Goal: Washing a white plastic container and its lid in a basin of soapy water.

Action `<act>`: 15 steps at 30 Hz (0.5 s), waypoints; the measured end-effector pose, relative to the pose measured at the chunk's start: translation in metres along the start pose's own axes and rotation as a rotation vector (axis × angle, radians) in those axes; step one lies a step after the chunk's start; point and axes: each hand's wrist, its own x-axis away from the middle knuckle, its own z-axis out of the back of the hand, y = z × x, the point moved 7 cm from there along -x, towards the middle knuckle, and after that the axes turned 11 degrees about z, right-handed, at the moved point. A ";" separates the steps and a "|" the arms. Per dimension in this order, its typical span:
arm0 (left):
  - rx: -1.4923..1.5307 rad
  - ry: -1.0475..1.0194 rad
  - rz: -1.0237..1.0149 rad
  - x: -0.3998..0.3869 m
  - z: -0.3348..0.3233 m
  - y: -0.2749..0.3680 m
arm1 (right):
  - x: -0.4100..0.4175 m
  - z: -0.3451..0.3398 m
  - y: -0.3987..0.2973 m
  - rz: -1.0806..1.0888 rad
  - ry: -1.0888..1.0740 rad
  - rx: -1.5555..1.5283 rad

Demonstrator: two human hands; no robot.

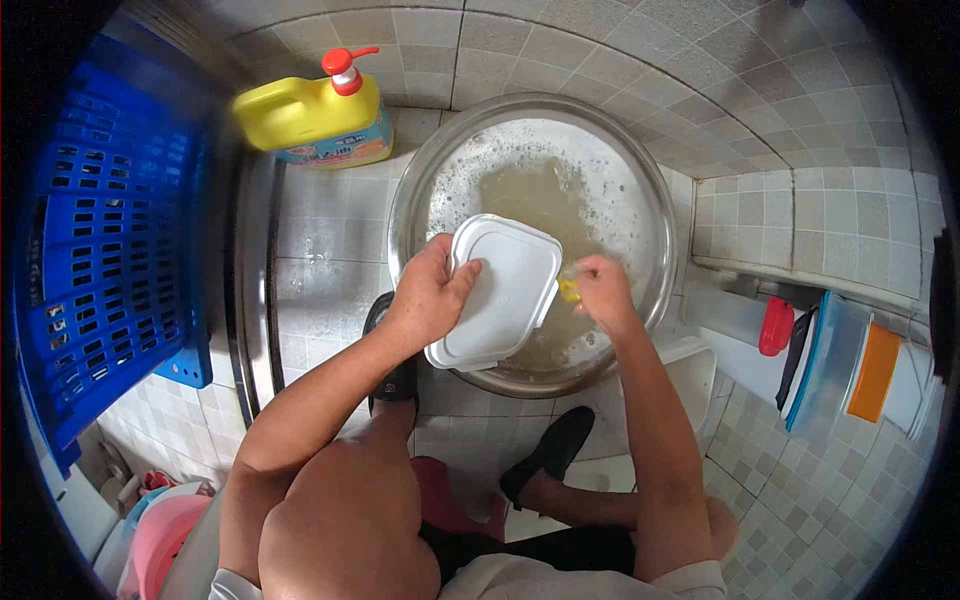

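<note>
A white plastic container lid (506,292) is tilted over the near left part of a round metal basin (660,225) of cloudy, soapy water (525,191). My left hand (431,296) grips the lid by its left edge, thumb on top. Just past the lid's right edge, my right hand (604,292) is closed on a small yellow scrubber or sponge (570,289), which is blurred, so its exact kind cannot be told. White foam lies around the basin's inner wall.
A yellow pump bottle of detergent (322,116) stands behind left of the basin. At the left is a blue plastic crate (112,217). Lids and boards, one orange (874,373), hang at the right. A pale tub (686,375) sits near right, pink basins (169,544) lower left.
</note>
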 end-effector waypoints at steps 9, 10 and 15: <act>-0.102 0.011 -0.116 0.012 -0.011 0.016 | 0.055 -0.006 -0.150 0.774 0.346 0.127; -0.114 -0.018 -0.108 0.011 -0.014 0.016 | 0.057 -0.005 -0.153 0.789 0.358 0.112; -0.255 -0.057 -0.089 0.010 -0.013 0.012 | 0.061 -0.004 -0.172 0.895 0.370 -0.033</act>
